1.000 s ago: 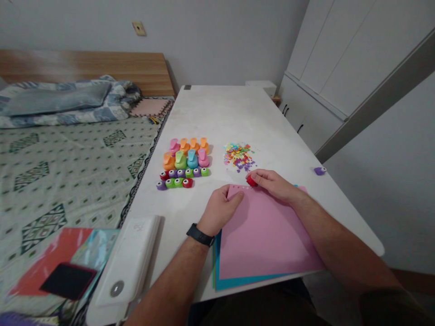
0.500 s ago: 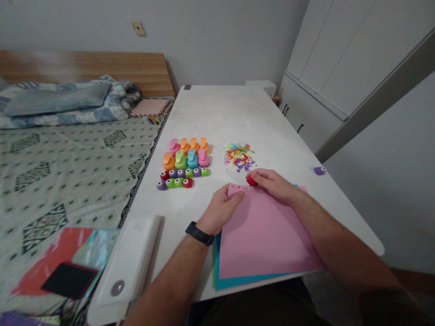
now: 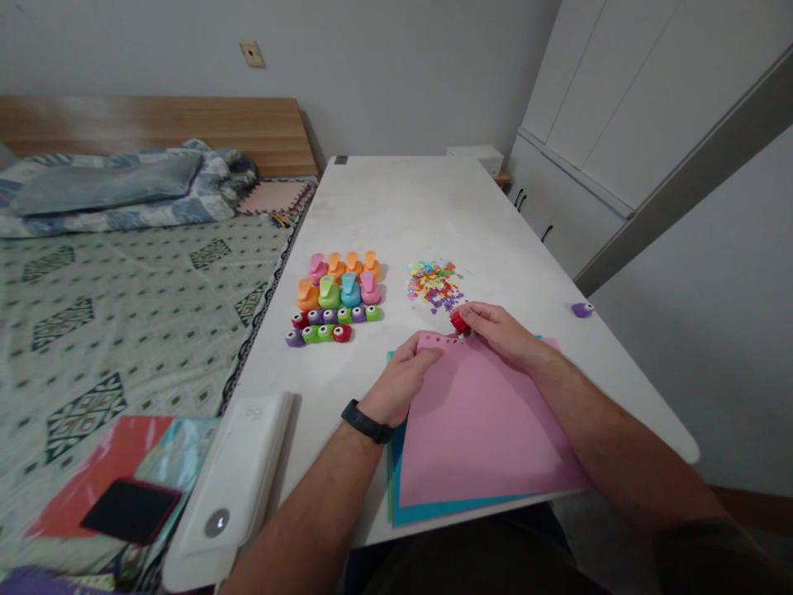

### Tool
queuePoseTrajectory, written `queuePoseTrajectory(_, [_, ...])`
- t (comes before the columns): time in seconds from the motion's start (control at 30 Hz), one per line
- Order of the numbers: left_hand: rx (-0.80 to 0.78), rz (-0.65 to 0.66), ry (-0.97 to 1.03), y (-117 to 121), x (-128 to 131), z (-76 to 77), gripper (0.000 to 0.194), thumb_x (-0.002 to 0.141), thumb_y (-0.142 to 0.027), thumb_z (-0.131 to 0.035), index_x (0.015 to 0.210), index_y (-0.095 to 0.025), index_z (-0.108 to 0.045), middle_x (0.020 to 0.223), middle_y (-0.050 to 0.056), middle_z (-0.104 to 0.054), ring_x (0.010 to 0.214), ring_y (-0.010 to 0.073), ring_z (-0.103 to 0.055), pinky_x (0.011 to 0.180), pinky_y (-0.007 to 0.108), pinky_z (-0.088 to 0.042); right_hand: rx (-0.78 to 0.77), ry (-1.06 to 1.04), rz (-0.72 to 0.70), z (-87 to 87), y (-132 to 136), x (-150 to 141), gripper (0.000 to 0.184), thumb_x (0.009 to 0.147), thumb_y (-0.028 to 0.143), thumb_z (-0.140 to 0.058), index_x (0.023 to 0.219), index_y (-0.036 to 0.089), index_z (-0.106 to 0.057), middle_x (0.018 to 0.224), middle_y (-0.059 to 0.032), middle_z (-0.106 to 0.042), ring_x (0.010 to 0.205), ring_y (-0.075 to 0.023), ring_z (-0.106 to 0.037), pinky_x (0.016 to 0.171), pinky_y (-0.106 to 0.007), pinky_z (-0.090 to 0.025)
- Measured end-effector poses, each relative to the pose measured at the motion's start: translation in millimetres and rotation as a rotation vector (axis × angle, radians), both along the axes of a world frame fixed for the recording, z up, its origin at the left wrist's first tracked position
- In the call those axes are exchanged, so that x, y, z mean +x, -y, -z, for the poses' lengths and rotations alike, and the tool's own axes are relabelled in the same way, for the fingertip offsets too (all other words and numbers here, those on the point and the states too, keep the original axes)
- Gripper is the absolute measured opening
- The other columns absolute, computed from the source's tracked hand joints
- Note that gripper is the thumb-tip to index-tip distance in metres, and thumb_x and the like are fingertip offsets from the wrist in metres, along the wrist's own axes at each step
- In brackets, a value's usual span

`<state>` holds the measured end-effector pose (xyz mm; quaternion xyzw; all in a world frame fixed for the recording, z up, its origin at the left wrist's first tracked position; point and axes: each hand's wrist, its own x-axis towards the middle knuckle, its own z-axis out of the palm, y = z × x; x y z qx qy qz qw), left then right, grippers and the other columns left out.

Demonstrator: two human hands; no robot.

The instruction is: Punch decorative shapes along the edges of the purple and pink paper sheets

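A red paper punch (image 3: 459, 322) grips the top edge of the pink paper (image 3: 489, 430), pinched in the fingers of the right hand (image 3: 499, 333); the left hand (image 3: 400, 382) lies open on the sheet, toward the front of the counter (image 3: 334, 372).

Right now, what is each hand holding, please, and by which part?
The right hand grips a small red craft punch by its body, at the pink paper sheet's top edge; the left hand presses that sheet near its corner.
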<state>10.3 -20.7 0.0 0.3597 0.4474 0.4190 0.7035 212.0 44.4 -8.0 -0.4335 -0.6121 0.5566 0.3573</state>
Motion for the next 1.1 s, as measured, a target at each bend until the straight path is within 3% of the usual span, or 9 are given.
queuePoseTrajectory(0.3, [-0.010, -0.008, 0.079, 0.7, 1.0, -0.8, 0.030, 0.077, -0.026, -0.069, 0.107, -0.020, -0.069, 0.115, 0.007, -0.075, 0.097, 0.0219, -0.070, 0.085, 0.032, -0.052, 0.045, -0.002, 0.067, -2.1, -1.4, -1.5, 0.044, 0.093, 0.060, -0.056, 0.098, 0.019, -0.071, 0.087, -0.0050, -0.066, 0.077, -0.0168, -0.054, 0.073, -0.031, -0.043])
queuePoseTrajectory(1.1, [0.003, -0.022, 0.076, -0.4, 0.5, -0.5, 0.031, 0.076, -0.022, -0.067, 0.107, -0.019, -0.071, 0.116, 0.008, -0.074, 0.096, 0.0218, -0.070, 0.085, 0.033, -0.053, 0.026, -0.005, 0.048, -2.0, -0.8, -2.0, 0.042, 0.093, 0.059, -0.057, 0.096, 0.019, -0.071, 0.088, -0.0049, -0.066, 0.078, -0.0166, -0.054, 0.075, -0.031, -0.043])
